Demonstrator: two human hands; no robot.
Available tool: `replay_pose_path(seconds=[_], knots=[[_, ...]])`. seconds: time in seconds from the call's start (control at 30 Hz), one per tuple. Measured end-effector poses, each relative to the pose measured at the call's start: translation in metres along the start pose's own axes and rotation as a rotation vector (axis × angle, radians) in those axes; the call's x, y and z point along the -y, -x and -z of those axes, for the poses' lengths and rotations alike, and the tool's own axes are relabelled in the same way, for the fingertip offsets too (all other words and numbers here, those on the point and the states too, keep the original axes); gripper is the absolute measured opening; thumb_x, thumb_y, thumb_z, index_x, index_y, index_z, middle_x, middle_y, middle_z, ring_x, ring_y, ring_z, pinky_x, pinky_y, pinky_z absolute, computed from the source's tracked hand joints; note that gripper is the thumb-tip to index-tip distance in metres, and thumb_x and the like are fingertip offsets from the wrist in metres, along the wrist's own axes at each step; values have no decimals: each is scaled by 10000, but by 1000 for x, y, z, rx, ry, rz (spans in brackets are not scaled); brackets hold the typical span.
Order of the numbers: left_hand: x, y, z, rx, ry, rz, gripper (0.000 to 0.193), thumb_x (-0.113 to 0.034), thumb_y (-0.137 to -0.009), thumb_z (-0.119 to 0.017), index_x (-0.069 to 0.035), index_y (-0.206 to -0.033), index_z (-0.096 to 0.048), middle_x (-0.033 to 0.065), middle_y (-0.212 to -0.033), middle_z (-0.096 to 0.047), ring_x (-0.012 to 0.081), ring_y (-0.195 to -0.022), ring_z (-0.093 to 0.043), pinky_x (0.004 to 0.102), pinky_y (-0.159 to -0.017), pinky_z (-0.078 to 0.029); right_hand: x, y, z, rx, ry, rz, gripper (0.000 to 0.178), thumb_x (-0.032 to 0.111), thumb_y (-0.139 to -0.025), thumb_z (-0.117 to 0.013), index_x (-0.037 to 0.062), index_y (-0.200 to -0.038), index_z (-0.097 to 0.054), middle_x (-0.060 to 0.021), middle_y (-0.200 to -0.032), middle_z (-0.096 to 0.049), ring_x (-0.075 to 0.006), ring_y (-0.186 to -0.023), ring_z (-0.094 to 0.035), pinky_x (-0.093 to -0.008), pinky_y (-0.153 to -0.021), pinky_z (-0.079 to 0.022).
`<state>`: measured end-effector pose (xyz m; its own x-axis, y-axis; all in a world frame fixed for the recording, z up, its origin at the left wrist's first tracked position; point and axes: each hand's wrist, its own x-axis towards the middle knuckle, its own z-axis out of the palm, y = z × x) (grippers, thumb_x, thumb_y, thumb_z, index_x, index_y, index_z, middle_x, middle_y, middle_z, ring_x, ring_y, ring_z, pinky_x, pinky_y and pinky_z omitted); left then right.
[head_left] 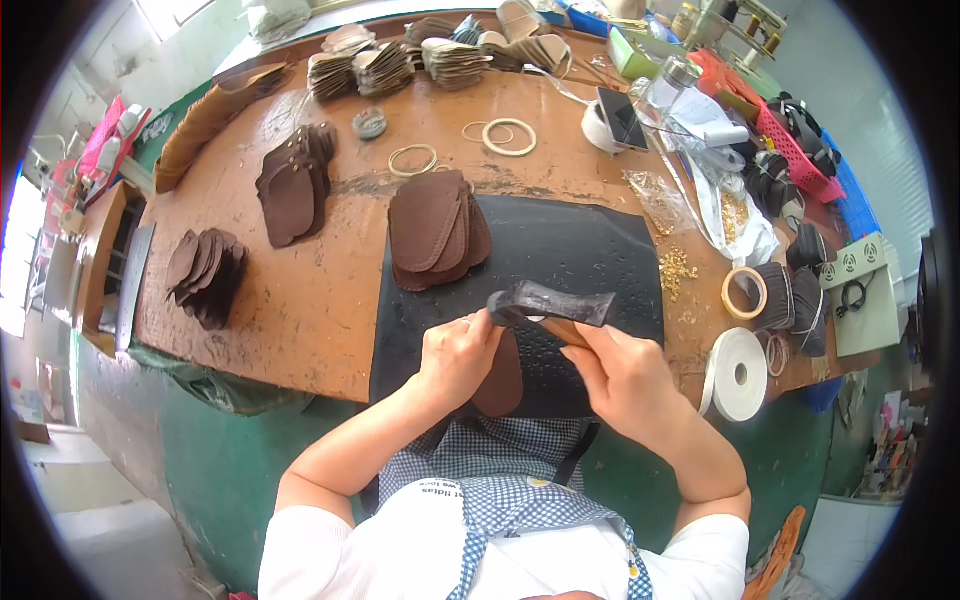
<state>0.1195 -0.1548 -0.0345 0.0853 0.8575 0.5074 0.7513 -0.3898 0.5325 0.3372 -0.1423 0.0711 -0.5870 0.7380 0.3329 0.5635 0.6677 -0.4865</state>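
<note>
My right hand (635,375) is closed round the wooden handle of a hammer (550,303), whose dark metal head lies across in front of both hands. Close to the left end of that head, my left hand (457,350) is closed in a pinch; what its fingers hold is hidden. Below and between the hands, a brown leather piece (500,385) lies on a black mat (600,240), partly covered by my left hand. Farther up, a small stack of brown stitched leather pieces (437,228) rests on the mat's far left corner.
More brown leather stacks (293,190) stand on the brown table (240,335) to the left. Rings (510,137) and a small round dish (369,123) lie beyond the mat. On the right are gold-coloured bits (677,273), tape rolls (738,374), a phone (622,118) and a pink basket (800,155).
</note>
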Motion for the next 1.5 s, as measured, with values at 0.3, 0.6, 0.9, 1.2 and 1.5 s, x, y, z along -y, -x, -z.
replay_pose_path(seconds=[0.3,0.6,0.9,1.2,1.5], knots=[[2,-18,35,54,502,562,69,-9,-958,-584,12,-1002,-633,104,-928,-725,176,-847,-692,284,-767,-534,-56,60,-27,-266,365,-160,492,127,-847,-761,58,-1315,-625,-68,-744,-534,-246,-650,-616,-371,-559,-510],[9,2,40,273,-10,326,255,-173,-796,-798,-11,-940,-663,128,-872,-641,334,-900,-608,414,-786,-506,-60,57,-17,-287,294,-357,217,83,-874,-715,12,-1077,-681,-148,-1042,-602,-345,-959,-605,-447,-827,-499],[26,2,49,393,243,539,186,-151,-918,-695,-1,-1019,-655,134,-838,-671,249,-737,-632,375,-685,-514,-97,65,-4,-358,82,-512,143,-32,-924,-612,-18,-1056,-664,-134,-1030,-596,-306,-896,-636,-387,-768,-524],[17,-19,54,523,298,543,154,-102,-891,-718,29,-966,-685,77,-728,-658,106,-673,-603,275,-632,-493,-91,51,-20,-360,52,-371,127,-61,-905,-636,-11,-1013,-681,-104,-959,-608,-232,-765,-629,-325,-666,-528],[19,-10,111,411,386,592,156,-4,-803,-763,-8,-949,-708,8,-817,-541,76,-712,-481,234,-646,-393,-82,54,-21,-356,41,-354,125,-61,-901,-644,-7,-1005,-687,-99,-941,-613,-217,-748,-629,-320,-660,-528]])
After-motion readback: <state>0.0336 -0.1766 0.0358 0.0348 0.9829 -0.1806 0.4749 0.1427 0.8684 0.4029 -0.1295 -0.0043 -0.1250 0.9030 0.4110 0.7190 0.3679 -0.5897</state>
